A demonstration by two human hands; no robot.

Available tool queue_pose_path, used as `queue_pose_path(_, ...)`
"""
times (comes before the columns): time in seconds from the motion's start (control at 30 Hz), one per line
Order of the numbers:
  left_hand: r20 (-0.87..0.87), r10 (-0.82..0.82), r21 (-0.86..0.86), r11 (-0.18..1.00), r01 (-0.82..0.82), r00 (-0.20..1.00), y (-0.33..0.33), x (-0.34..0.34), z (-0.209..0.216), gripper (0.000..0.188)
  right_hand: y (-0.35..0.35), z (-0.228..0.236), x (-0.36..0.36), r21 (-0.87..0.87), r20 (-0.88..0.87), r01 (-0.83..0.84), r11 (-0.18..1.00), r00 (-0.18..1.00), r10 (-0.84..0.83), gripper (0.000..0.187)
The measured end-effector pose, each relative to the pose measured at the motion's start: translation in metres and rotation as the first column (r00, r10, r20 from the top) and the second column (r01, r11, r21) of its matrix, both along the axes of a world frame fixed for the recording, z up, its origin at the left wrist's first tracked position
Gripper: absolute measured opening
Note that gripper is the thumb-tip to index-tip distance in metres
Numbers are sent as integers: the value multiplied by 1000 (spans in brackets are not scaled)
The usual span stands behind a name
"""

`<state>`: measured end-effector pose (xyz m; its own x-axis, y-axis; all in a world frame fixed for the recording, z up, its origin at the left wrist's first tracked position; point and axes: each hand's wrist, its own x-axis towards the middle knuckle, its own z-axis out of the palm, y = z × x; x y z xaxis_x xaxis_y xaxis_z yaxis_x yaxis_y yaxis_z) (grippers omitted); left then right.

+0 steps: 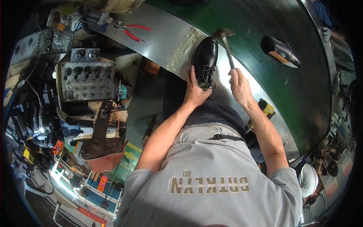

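A glossy black lace-up shoe (206, 56) stands toe-away at the metal bench edge in front of me. My left hand (196, 89) grips it around the heel end, thumb along its left side. To its right, my right hand (239, 86) is closed around the handle of a hammer (228, 51). The hammer's head, slightly blurred, hangs just right of the shoe's toe; whether it touches the shoe I cannot tell.
A green conveyor belt (261, 22) runs beyond the metal ledge (162, 41), carrying another black shoe (280, 52) at right. Red-handled pincers (134, 32) lie on the ledge. A machine control box (89, 81) stands at left. A yellow tool (267, 108) sits by my right forearm.
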<state>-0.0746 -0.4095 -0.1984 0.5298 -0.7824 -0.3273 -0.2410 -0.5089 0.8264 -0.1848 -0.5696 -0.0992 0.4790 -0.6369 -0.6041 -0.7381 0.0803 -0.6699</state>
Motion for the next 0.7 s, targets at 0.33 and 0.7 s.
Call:
queue_pose_path(0.33,91,10,-20,1000,-9,996,4,-5,-6,109,9,-17,-11,13,70,124,992,990,-125,37)
queue_pose_path(0.7,-22,118,-46,992,-119,993,1,-7,-5,112,24,-63,-32,191,17,29,981,999,-32,36)
